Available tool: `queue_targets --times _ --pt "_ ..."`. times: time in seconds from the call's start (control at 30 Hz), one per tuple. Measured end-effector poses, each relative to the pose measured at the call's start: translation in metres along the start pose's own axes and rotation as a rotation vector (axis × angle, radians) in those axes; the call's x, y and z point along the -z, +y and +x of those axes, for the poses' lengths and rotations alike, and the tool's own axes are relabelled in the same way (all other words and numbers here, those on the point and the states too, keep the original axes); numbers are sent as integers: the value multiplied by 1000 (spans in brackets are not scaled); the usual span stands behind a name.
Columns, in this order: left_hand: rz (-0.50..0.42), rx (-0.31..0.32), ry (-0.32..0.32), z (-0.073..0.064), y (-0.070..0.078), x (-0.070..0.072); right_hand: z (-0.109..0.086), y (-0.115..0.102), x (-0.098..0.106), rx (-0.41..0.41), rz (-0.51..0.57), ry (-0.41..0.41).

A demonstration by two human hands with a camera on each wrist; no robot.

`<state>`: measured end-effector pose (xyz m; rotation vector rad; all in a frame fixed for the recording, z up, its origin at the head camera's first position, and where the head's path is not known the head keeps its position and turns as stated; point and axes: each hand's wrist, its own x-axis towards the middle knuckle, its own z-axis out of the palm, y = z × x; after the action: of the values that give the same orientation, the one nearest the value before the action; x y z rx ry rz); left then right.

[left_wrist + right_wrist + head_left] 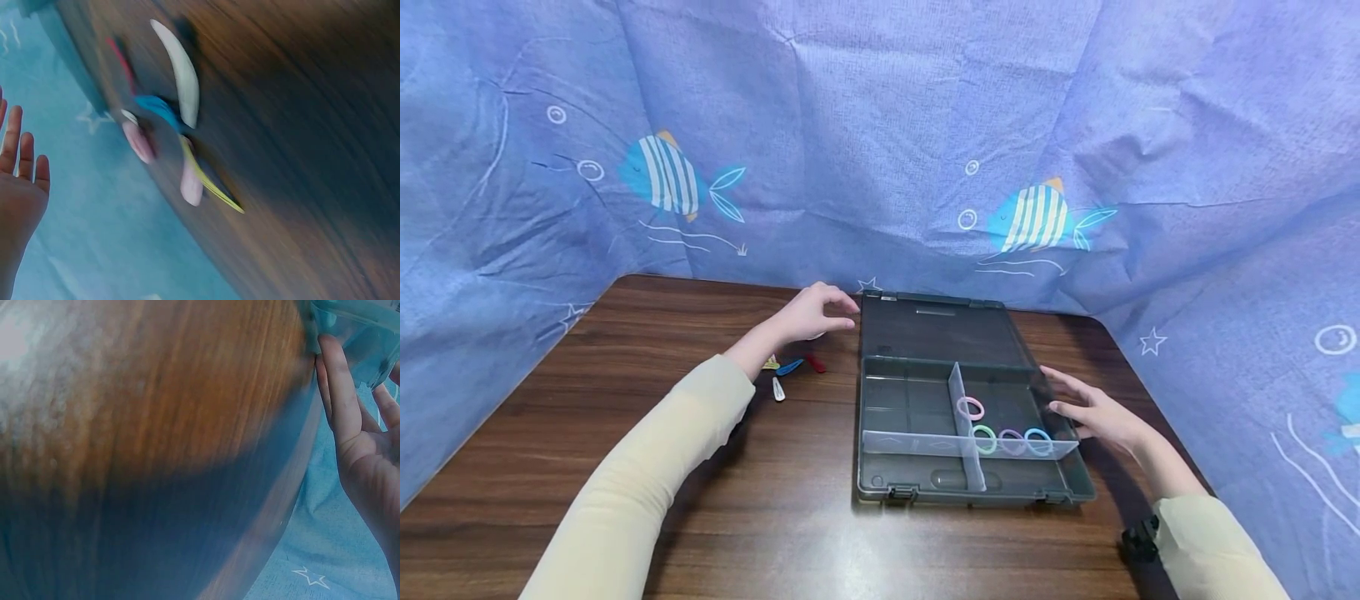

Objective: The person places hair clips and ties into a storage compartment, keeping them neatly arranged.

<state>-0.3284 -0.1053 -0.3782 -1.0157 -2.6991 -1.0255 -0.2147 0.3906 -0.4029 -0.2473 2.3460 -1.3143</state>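
Note:
A dark, see-through plastic box (883,396) lies with its lid (947,333) folded back on the table. In its back right compartment are pink (972,408), green (984,439), purple (1013,442) and blue (1038,441) hair ties. My left hand (812,315) hovers beside the lid's left edge, thumb and fingers apart, holding nothing. Under and in front of that wrist lie hair clips: white (778,389), blue (790,367), red (815,363) and yellow (771,364); pink ones (139,142) show in the left wrist view. Extended fingers of my right hand (1105,421) rest against the box's right side.
Clear dividers (958,400) split the box into compartments, and latches (902,492) sit on its front edge. The brown wooden table (760,517) ends at a blue fish-print cloth (880,167) behind it.

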Motion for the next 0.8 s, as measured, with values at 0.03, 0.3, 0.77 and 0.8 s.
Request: queue_targets --times 0.03,0.3,0.77,0.8 --pt "4 14 -2 -1 -4 1 0 0 0 1 3 -1" --pt "40 68 15 -9 -36 10 -1 0 0 1 8 -1" --pt "101 229 37 -21 -61 11 -1 1 2 -2 9 -14" --pt "103 242 29 -22 -62 10 -1 1 2 3 12 -17"
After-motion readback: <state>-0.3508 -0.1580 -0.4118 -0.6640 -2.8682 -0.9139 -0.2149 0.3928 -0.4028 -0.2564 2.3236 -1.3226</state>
